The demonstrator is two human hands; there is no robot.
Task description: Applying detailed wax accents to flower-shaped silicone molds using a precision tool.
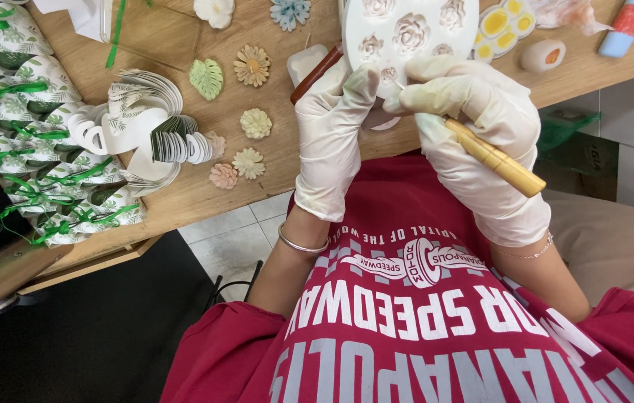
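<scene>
A wooden counter [182,45] fills the far part of the view. On its left side lies a heap of leaf-print bags [26,97] tied with green ribbon, and beside them a bunch of white paper tags [154,123]. A white flower mold [414,30] sits at the counter's near edge, in the middle. The left hand [330,142], in a white glove, curls its fingers up against the near rim of the mold and holds it steady. The right hand [481,142], also gloved, is closed around a wooden-handled tool [495,157]; the tool's thin tip touches a small flower hollow near the mold's rim. Small clay flowers [252,66] in green, tan, cream and pink lie on the counter between the tags and the hands.
</scene>
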